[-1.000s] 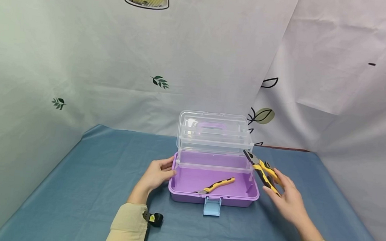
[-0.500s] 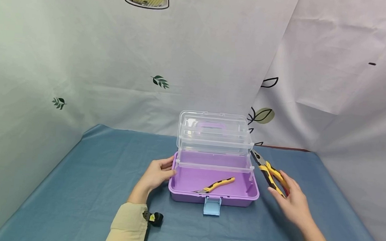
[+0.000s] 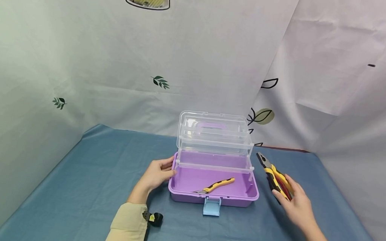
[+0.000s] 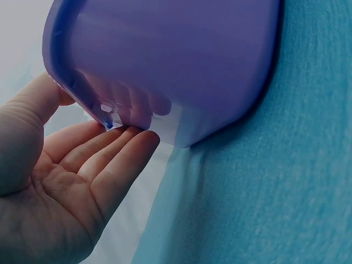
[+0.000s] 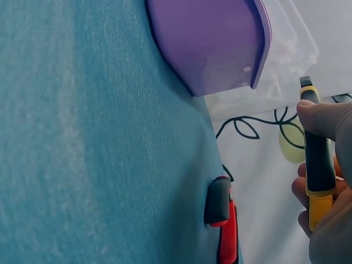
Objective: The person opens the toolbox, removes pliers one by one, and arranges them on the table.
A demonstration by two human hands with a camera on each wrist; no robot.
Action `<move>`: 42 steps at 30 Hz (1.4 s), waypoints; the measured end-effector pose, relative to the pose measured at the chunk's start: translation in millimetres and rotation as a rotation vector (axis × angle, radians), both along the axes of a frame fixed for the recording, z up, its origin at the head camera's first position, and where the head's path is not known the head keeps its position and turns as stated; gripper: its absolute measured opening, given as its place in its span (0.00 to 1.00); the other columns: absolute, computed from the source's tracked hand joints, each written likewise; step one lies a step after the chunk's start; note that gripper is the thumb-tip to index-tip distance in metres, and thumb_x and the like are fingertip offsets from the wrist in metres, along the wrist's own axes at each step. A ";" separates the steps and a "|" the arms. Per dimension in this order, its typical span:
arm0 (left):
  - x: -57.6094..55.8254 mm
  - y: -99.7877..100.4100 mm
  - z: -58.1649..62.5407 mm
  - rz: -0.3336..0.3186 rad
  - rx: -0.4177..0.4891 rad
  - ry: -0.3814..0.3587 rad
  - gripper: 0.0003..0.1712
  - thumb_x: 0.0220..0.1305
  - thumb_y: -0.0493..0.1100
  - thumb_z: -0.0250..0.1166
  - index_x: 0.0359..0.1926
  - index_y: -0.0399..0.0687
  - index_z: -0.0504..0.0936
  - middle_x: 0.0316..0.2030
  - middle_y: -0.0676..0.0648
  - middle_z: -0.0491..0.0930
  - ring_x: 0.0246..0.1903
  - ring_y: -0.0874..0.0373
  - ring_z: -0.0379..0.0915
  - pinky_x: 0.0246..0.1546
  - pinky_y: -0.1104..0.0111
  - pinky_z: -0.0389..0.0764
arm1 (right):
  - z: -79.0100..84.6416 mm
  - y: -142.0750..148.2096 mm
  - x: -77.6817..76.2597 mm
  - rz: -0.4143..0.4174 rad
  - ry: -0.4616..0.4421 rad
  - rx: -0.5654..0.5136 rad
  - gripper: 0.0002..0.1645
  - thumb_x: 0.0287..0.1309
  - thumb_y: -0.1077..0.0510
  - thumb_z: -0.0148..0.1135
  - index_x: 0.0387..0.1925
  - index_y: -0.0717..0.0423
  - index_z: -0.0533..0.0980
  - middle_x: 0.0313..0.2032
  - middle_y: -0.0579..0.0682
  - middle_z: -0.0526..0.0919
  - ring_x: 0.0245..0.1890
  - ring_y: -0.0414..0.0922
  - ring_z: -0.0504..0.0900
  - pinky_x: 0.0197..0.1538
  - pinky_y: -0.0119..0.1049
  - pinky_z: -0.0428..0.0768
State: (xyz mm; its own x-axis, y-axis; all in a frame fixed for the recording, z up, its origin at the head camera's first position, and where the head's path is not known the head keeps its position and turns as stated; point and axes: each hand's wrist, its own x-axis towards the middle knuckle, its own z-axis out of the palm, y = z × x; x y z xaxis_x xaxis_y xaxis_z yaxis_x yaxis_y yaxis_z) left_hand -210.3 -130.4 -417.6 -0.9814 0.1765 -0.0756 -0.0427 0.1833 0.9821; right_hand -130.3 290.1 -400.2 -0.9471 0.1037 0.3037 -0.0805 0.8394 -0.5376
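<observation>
An uncovered purple toolbox stands mid-table, its clear lid raised at the back. My left hand holds its left rim, thumb over the edge and fingers along the outer wall, as the left wrist view shows. Inside the box lie yellow-and-black pliers, jaws toward the lower left. My right hand grips larger yellow-and-black pliers right of the box, jaws pointing up and left. Behind them, mostly hidden in the head view, a red-and-black handled tool lies on the cloth; its kind cannot be told.
A clear tray hangs on hinged arms over the rear of the box. The light blue latch hangs down in front. Blue cloth covers the table, and pale printed fabric rises behind and at both sides.
My right hand has moved right and slightly down with the large pliers, away from the box's right edge. More of the red handles shows behind them. The left hand and the box have stayed put.
</observation>
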 end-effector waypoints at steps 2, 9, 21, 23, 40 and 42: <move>0.0 0.2 0.1 0.002 -0.005 0.001 0.34 0.58 0.31 0.62 0.67 0.38 0.64 0.60 0.32 0.71 0.59 0.41 0.70 0.50 0.58 0.81 | -0.2 1.1 0.9 -0.012 -0.021 0.000 0.42 0.56 0.50 0.65 0.66 0.66 0.61 0.56 0.72 0.69 0.33 0.51 0.71 0.25 0.31 0.67; -0.3 0.4 0.3 0.001 -0.010 0.000 0.35 0.58 0.31 0.63 0.67 0.38 0.64 0.60 0.33 0.71 0.59 0.41 0.70 0.50 0.58 0.81 | -0.1 5.7 2.7 -0.036 -0.075 -0.023 0.43 0.59 0.47 0.63 0.67 0.66 0.59 0.57 0.73 0.66 0.18 0.39 0.65 0.19 0.30 0.66; 1.1 0.0 1.2 0.002 -0.014 0.000 0.34 0.59 0.32 0.62 0.67 0.38 0.65 0.60 0.32 0.71 0.59 0.41 0.70 0.49 0.58 0.81 | -1.1 13.8 2.2 -0.061 -0.127 -0.025 0.45 0.60 0.44 0.61 0.67 0.68 0.57 0.59 0.75 0.64 0.30 0.52 0.74 0.22 0.29 0.67; 1.1 0.2 1.1 0.003 -0.012 0.000 0.34 0.59 0.31 0.62 0.67 0.38 0.65 0.60 0.32 0.71 0.59 0.41 0.70 0.49 0.58 0.81 | -2.0 15.2 1.8 -0.066 -0.131 -0.027 0.45 0.60 0.44 0.60 0.68 0.68 0.57 0.59 0.75 0.64 0.36 0.58 0.76 0.22 0.30 0.67; 0.4 -0.6 -0.3 -0.011 0.018 -0.002 0.35 0.58 0.30 0.62 0.67 0.35 0.63 0.60 0.30 0.70 0.59 0.40 0.69 0.50 0.58 0.81 | -2.5 23.6 1.3 -0.121 -0.174 -0.037 0.47 0.61 0.43 0.59 0.68 0.69 0.54 0.58 0.77 0.63 0.47 0.66 0.74 0.22 0.31 0.68; 1.0 -0.7 0.1 -0.010 0.018 -0.002 0.35 0.58 0.31 0.62 0.67 0.35 0.63 0.59 0.30 0.70 0.59 0.40 0.69 0.50 0.58 0.81 | -2.0 25.4 1.6 -0.119 -0.178 -0.041 0.47 0.61 0.43 0.59 0.68 0.69 0.54 0.58 0.77 0.63 0.47 0.67 0.74 0.22 0.31 0.69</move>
